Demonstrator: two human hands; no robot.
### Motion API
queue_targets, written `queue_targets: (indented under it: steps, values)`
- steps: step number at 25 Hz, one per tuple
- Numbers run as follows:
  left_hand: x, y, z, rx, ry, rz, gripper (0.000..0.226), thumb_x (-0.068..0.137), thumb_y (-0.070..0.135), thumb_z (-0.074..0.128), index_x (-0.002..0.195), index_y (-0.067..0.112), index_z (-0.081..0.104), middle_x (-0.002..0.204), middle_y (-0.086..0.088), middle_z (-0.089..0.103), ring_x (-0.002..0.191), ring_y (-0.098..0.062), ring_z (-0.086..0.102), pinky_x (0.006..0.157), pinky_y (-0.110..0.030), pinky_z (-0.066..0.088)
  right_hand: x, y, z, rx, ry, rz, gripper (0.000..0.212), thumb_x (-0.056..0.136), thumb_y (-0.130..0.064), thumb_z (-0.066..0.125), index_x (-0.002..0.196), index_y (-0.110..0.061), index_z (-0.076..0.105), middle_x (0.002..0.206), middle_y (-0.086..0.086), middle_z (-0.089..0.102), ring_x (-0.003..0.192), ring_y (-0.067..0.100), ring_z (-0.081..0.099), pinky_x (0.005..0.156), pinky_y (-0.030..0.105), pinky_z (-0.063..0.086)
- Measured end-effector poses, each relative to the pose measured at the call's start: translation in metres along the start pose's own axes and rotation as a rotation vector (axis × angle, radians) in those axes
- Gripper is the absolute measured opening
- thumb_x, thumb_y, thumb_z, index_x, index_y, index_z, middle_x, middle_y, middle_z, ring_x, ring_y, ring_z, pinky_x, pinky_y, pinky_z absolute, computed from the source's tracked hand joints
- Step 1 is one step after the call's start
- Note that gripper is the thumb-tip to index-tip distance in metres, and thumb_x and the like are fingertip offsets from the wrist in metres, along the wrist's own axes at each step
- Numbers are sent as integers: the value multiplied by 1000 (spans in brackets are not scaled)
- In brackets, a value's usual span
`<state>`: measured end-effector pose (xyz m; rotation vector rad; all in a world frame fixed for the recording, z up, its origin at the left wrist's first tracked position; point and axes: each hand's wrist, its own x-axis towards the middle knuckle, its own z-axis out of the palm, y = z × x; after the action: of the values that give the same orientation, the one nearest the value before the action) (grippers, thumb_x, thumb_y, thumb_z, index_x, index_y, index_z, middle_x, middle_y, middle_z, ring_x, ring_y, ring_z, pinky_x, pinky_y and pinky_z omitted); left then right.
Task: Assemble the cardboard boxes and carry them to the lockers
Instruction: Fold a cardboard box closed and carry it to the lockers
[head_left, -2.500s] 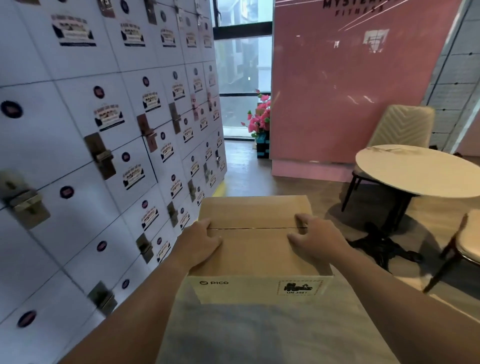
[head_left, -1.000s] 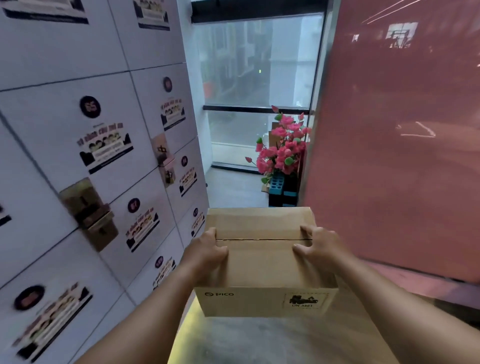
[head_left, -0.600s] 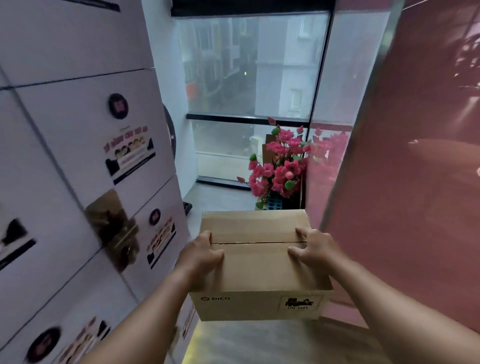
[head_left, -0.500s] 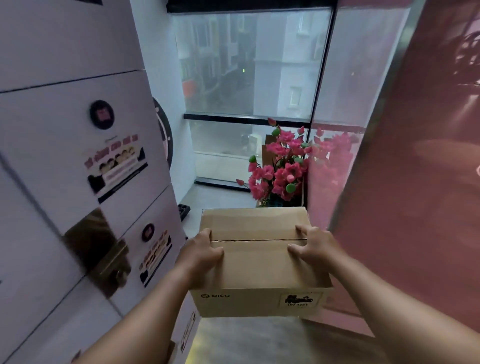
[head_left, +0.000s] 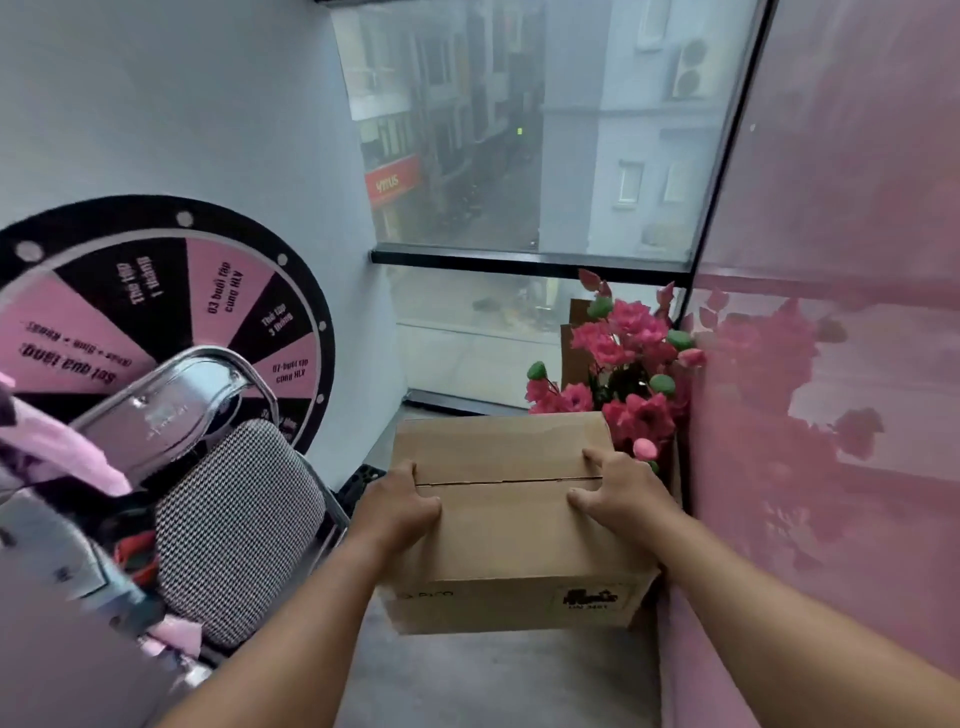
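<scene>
A closed brown cardboard box (head_left: 511, 530) hangs in front of me above the grey floor, its top flaps meeting in a seam across the middle. My left hand (head_left: 397, 501) grips its left top edge, thumb lying on the lid. My right hand (head_left: 618, 491) grips the right top edge the same way. A printed label shows on the box's near side. No lockers are in view.
A pink wall (head_left: 831, 364) runs close along the right. Pink artificial flowers (head_left: 623, 364) stand just behind the box, before a large window (head_left: 530, 130). On the left are a prize wheel (head_left: 171, 301) on the white wall and a chrome-framed chair (head_left: 228, 514).
I have walked past the end of the lockers toward the window with the box held the same way. The lockers left the view; the prize wheel and chair appeared on the left.
</scene>
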<state>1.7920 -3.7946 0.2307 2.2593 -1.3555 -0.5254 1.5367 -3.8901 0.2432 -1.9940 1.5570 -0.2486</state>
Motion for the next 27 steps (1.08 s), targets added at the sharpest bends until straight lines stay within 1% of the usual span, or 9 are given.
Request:
queue_targets:
  steps: [2, 5, 8, 11, 14, 16, 20, 23, 27]
  values:
    - [52, 8, -5, -9, 26, -35, 33, 82, 23, 63, 113, 15, 56, 94, 0, 64, 91, -24, 61, 79, -33, 51, 58, -15, -11, -1, -7, -30, 64, 87, -38, 72, 145, -20, 51, 136, 7, 62, 124, 29, 58, 99, 36, 46]
    - [129, 8, -13, -43, 68, -93, 35, 80, 23, 63, 114, 18, 55, 96, 1, 63, 92, -24, 59, 78, -32, 49, 143, -38, -15, 3, -25, -73, 64, 88, -36, 72, 145, -19, 50, 135, 8, 63, 121, 28, 59, 95, 36, 46]
    - [208, -2, -16, -55, 86, -130, 40, 78, 25, 63, 117, 22, 54, 98, 5, 61, 96, -24, 59, 81, -30, 47, 225, -59, -9, -11, -54, -85, 70, 90, -38, 72, 151, -19, 44, 140, 8, 60, 125, 29, 57, 99, 36, 46]
    - [301, -21, -21, -84, 92, -133, 45, 79, 27, 65, 122, 23, 56, 99, 6, 60, 95, -21, 56, 78, -27, 43, 314, -85, 3, -38, -78, -88, 73, 90, -41, 70, 154, -20, 40, 142, 10, 58, 127, 29, 56, 102, 36, 45]
    - [392, -37, -31, -113, 67, -143, 45, 78, 28, 66, 122, 23, 57, 106, 2, 66, 100, -23, 60, 82, -29, 48, 401, -117, 6, -82, -96, -60, 74, 90, -41, 70, 155, -22, 39, 143, 9, 58, 128, 30, 56, 102, 35, 45]
    - [440, -40, -40, -121, 57, -143, 46, 79, 29, 66, 124, 23, 57, 110, 1, 67, 103, -24, 60, 84, -30, 49, 447, -134, 7, -80, -110, -49, 75, 90, -39, 69, 156, -23, 38, 144, 10, 57, 129, 30, 55, 103, 36, 46]
    - [545, -53, -46, -120, 32, -148, 54, 82, 32, 66, 134, 23, 53, 121, 0, 64, 114, -25, 57, 85, -27, 42, 550, -159, 17, -73, -143, -46, 73, 89, -39, 69, 154, -23, 39, 142, 9, 58, 127, 30, 55, 101, 37, 45]
    - [618, -70, -37, -114, -16, -174, 56, 83, 29, 64, 137, 25, 52, 118, 2, 63, 117, -26, 53, 87, -28, 43, 624, -165, 34, -59, -170, -28, 75, 87, -39, 70, 154, -24, 39, 142, 6, 58, 126, 30, 56, 102, 38, 45]
    - [719, -92, -17, -84, -76, -224, 58, 83, 23, 64, 139, 25, 50, 117, 4, 62, 112, -23, 55, 85, -26, 42, 733, -167, 71, -60, -231, -15, 73, 87, -38, 70, 152, -24, 41, 141, 5, 59, 125, 29, 56, 99, 34, 44]
